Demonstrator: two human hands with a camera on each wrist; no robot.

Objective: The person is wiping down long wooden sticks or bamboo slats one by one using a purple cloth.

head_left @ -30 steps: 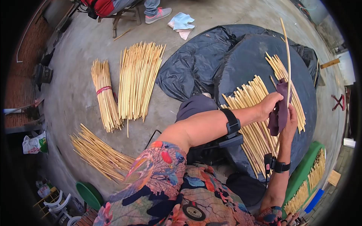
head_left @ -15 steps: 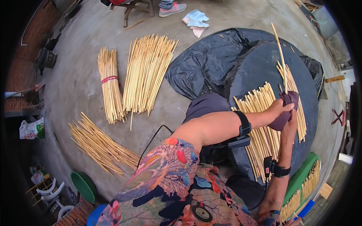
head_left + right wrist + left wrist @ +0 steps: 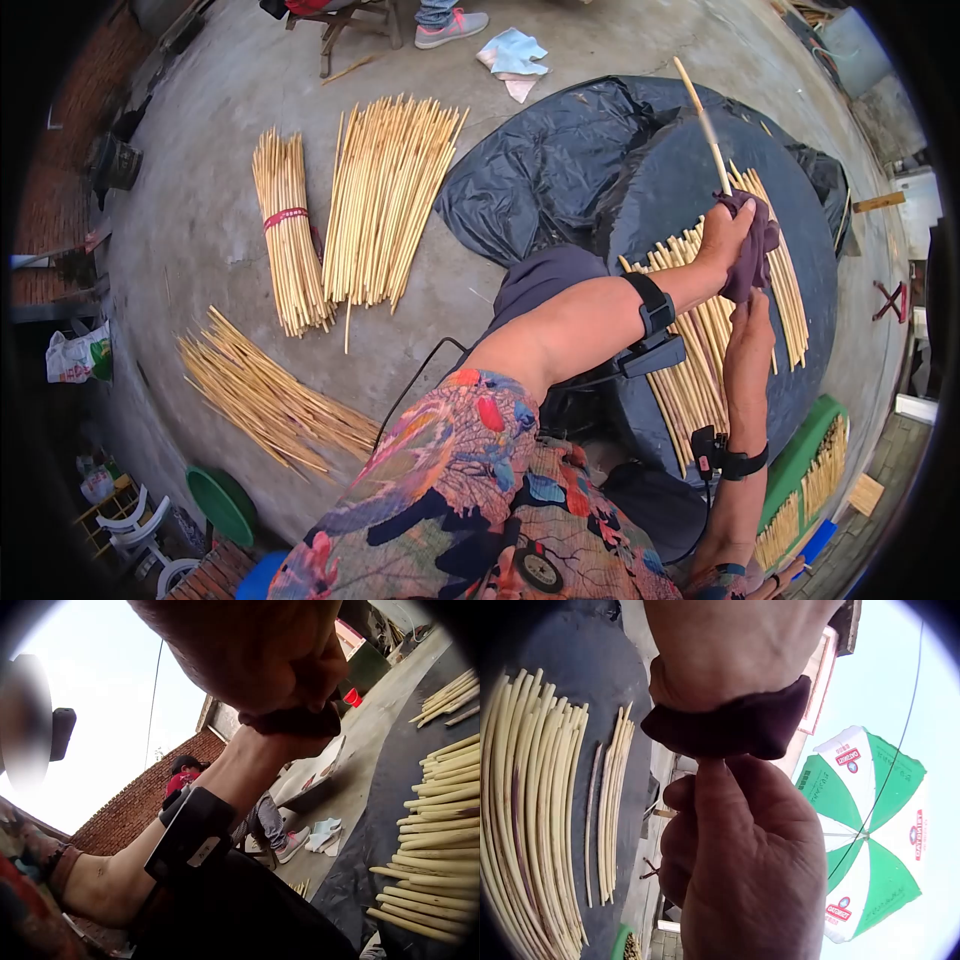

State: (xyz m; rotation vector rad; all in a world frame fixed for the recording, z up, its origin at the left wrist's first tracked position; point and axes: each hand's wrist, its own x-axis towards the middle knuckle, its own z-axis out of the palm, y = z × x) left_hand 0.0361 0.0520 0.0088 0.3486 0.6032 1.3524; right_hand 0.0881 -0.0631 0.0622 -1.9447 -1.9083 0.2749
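Note:
In the head view my left hand grips a dark purple cloth folded round a long peeled stick. The stick's pale upper length slants up and left out of the cloth. Close below the cloth, my right hand holds the stick's lower part. The left wrist view has the right hand with its thumb up against the cloth and its fingers curled; the stick is hidden there. Beneath both hands, a row of peeled sticks and a narrower row lie on the black-covered round surface.
On the concrete to the left lie a tied stick bundle, a broad stick pile and a loose heap. A green tray of stick pieces stands at lower right, near another person's hand. Someone sits beyond.
The cloth, spread along the stick a second ago, is now bunched round it. My left hand has slid up, away from the right hand. The stick leans further left.

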